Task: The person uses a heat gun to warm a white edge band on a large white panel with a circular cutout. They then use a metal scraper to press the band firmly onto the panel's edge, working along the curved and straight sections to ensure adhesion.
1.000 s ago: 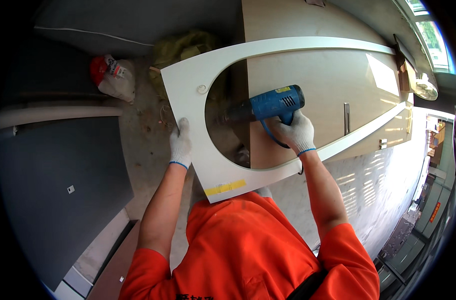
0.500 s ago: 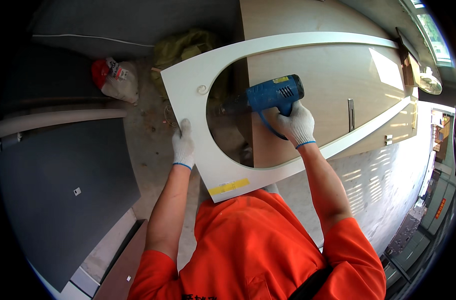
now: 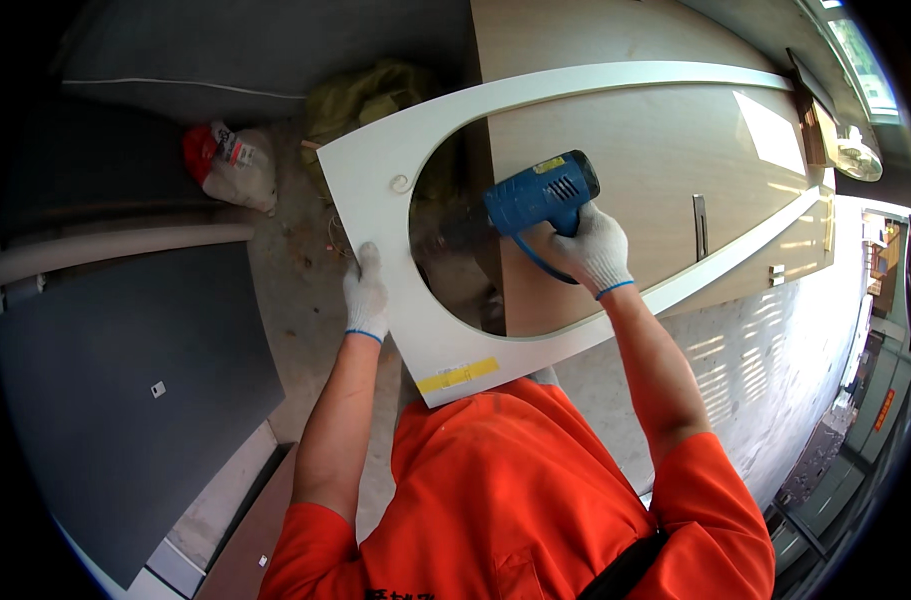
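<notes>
White panel (image 3: 378, 212), oval cut-out, partly over beige worktop (image 3: 615, 140). Left hand (image 3: 366, 292) grasping its left edge; right hand (image 3: 595, 250) clenched round blue heat gun (image 3: 530, 197), nozzle toward cut-out rim. Probably edge heating; next move calls for steady aim, fingers clear.

Blue pistol-shaped heat gun (image 3: 537, 196) now slants more steeply than before; its dark tubular nozzle (image 3: 467, 226) lies nearer the left inner edge of the flat white panel (image 3: 373, 178).
</notes>
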Available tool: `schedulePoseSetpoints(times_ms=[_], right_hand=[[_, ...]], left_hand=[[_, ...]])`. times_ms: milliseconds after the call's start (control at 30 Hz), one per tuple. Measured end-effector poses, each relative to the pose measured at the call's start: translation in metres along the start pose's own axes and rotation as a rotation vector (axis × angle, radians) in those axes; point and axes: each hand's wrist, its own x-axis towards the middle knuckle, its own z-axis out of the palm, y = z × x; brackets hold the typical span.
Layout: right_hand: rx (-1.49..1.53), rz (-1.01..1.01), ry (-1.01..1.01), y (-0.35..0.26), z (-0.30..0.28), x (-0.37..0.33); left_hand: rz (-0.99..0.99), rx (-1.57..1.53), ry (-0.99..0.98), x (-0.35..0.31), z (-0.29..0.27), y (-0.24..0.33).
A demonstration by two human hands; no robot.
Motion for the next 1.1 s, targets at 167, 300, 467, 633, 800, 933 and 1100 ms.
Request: schedulePoseSetpoints(times_ms=[167,300,467,633,800,933,1100], right_hand=[[0.014,0.007,0.043,0.005,0.008,0.004],[-0.102,-0.094,-0.079,0.004,-0.017,0.002],[-0.074,-0.100,-0.084,0.011,-0.023,0.001],[0.016,-0.024,0.049,0.002,0.000,-0.001],[-0.093,-0.096,-0.048,0.005,-0.014,0.005],[-0.121,-0.099,-0.108,0.013,-0.022,0.007],[-0.023,-0.046,0.008,0.002,-0.003,0.002]], left_hand=[[-0.029,-0.011,-0.014,0.003,-0.001,-0.003],[0.058,0.020,0.010,0.008,-0.004,-0.012],[0.051,0.044,0.023,0.002,0.004,-0.002],[0.017,0.041,0.004,0.001,0.001,-0.001],[0.018,0.035,-0.005,0.002,-0.002,-0.003],[0.007,0.015,0.001,0.004,-0.002,-0.006],[-0.014,0.009,-0.016,0.006,-0.004,-0.009]])
